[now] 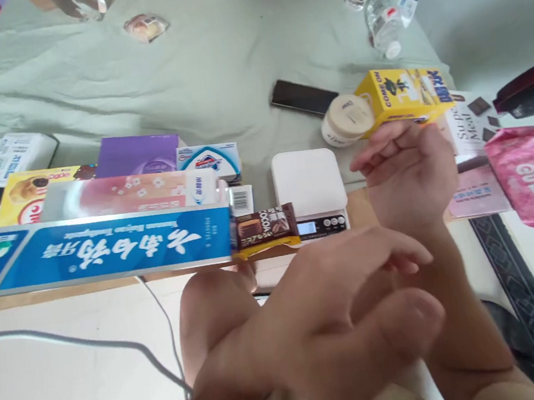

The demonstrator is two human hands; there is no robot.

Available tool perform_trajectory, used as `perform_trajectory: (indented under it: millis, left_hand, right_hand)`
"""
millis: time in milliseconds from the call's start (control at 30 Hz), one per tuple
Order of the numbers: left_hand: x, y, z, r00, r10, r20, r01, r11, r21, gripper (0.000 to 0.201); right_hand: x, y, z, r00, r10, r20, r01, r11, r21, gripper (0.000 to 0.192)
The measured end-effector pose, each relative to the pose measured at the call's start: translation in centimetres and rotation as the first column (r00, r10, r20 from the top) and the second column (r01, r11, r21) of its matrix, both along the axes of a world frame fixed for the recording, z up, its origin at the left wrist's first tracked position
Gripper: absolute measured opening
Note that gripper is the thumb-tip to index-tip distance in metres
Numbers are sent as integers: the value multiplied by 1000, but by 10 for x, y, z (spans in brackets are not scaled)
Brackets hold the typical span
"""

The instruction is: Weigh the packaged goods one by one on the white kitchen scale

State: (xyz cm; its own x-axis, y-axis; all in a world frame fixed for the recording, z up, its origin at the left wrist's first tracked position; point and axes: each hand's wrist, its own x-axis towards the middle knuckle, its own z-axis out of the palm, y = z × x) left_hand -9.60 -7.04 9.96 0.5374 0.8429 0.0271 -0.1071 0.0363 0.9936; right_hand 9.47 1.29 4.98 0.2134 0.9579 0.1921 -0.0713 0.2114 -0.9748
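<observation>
Pale green cloth (212, 70) covers the bed-like surface, and a wooden ledge along its near edge carries a row of boxed goods. At about three o'clock the right hand (410, 173) rises with fingers half curled and holds nothing; the yellow carton (403, 95) sits just behind it, apparently on the cloth, though I cannot tell whether the fingertips touch it. The left hand (340, 321) hangs low at six o'clock, its grip loose and empty, close to the lens. A white scale (310, 188) stands at centre with a cocoa bar (264, 228) touching its left side and overhanging the ledge. One risk, as I judge it: a careless sweep of the left hand could knock that bar off. The round white jar (347, 119) beside the carton could roll if bumped.
</observation>
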Motion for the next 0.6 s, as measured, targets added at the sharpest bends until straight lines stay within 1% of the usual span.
perform_trajectory:
  millis: [67, 167, 233, 300, 400, 467, 533, 600]
  left_hand:
    - [17, 5, -2, 999, -44, 16, 45, 998, -45, 29]
    - [45, 11, -13, 994, -62, -88, 54, 994, -98, 28]
    - [64, 14, -23, 987, -65, -147, 46, 991, -129, 27]
    - [85, 17, -35, 980, -31, -195, 1, 988, -152, 24]
    - [121, 24, -52, 955, 98, -279, -140, 981, -137, 20]
    - [149, 34, -64, 935, 189, -300, -236, 963, -130, 20]
    - [180, 49, -77, 905, 297, -306, -348, 928, -129, 21]
    - [208, 69, -91, 852, 415, -318, -469, 875, -116, 26]
  right_hand:
    - [24, -18, -19, 991, -133, -3, 133, 990, 41, 40]
    - [51, -25, -40, 961, -272, 52, 270, 962, 51, 35]
    - [67, -24, -48, 930, -343, 130, 338, 939, 64, 30]
    - [83, -21, -51, 888, -421, 183, 410, 907, 96, 29]
    - [100, -17, -58, 811, -548, 202, 529, 836, 143, 21]
    - [106, -13, -65, 750, -615, 242, 608, 786, 114, 15]
    - [109, -7, -73, 725, -636, 266, 659, 752, -1, 14]
    - [112, -2, -78, 737, -626, 254, 668, 730, -142, 16]
